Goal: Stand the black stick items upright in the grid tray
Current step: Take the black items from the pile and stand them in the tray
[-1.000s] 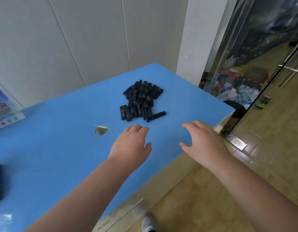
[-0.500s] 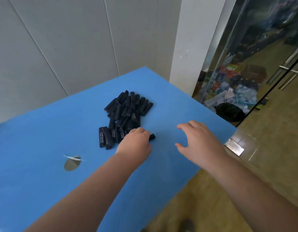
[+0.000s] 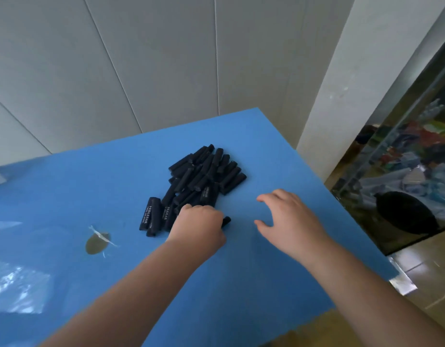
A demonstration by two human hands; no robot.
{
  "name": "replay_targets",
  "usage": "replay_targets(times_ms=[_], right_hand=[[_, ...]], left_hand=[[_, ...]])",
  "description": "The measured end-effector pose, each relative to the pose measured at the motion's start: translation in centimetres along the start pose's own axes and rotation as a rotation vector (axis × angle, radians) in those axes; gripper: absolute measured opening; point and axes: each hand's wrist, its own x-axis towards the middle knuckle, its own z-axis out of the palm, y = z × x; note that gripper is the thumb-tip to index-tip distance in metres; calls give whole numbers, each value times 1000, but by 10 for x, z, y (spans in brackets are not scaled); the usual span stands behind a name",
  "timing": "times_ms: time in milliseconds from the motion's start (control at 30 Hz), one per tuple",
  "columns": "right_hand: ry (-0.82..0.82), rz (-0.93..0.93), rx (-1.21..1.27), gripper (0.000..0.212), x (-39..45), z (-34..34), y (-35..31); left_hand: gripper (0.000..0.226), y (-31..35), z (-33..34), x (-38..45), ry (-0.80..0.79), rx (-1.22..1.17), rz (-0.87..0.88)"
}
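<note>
Black sticks (image 3: 204, 181) lie in a loose heap toward the far middle of the blue surface (image 3: 241, 284), all on their sides, none yet upright, and the grid tray they are meant for is nowhere in view. At the near edge of that heap the left hand (image 3: 199, 226) is curled down over one stick (image 3: 226, 220), whose end pokes out to the right of the knuckles; the fingers are folded around it, so it reads as a grip closing on a single piece, chosen probably because it sits a little apart from the rest and can be lifted without dragging neighbours along. The right hand (image 3: 289, 219) hovers just beside it over bare blue, fingers spread wide and holding nothing, placed as if ready to take its own stick from the right side of the heap. Beyond both hands the heap runs away up the surface, the nearest pieces on the left showing pale printed lettering along their length. To the left of the left forearm there is a round hole (image 3: 96, 242) in the surface with a torn flap across it. Since the tray is out of sight, the carry will probably need a turn of the head to find it.
</note>
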Motion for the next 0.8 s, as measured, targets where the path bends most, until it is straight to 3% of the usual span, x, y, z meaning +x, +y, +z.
replay_targets(times_ms=[133,300,467,600,800], right_hand=[[-27,-48,4,48,15,1,12],[-35,-169,-25,43,44,2,15],[-99,-266,-16,26,89,8,6],[-141,-283,-27,28,109,16,1],[-92,-333,-114,21,104,24,7]], left_hand=[[15,5,-1,4,53,-135,-98],[14,7,-8,4,189,-552,-271],[6,4,-12,6,173,-859,-422],[8,1,-15,4,179,-1128,-519],[14,-3,-27,-3,153,-1347,-547]])
